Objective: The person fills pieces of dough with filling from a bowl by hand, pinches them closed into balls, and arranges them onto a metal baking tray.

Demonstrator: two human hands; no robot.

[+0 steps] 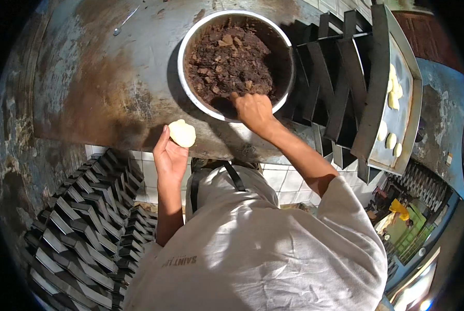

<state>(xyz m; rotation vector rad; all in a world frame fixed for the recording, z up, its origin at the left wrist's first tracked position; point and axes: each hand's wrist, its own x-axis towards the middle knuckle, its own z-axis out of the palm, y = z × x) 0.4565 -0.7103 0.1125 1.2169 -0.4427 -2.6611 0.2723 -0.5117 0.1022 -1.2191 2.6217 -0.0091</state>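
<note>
A flattened round of pale yellow dough [182, 133] rests on the fingers of my left hand [171, 158], its thumb against the side. This hand is just in front of the table edge, palm up. My right hand [254, 110] reaches over the near rim of a large round metal bowl [184, 83]. Its fingers are curled, with the tips down at the crumbly dark brown filling [226, 65]. Whatever is between those fingertips is hidden. A dark hollow shows in the filling beside them.
Stacked metal trays [340, 78] stand right of the bowl. The top tray [405, 122] carries several pale dough pieces [392, 96]. A spoon [118, 31] lies at the table's [87, 78] far left. More stacked dark metal pans [81, 217] are below on the left.
</note>
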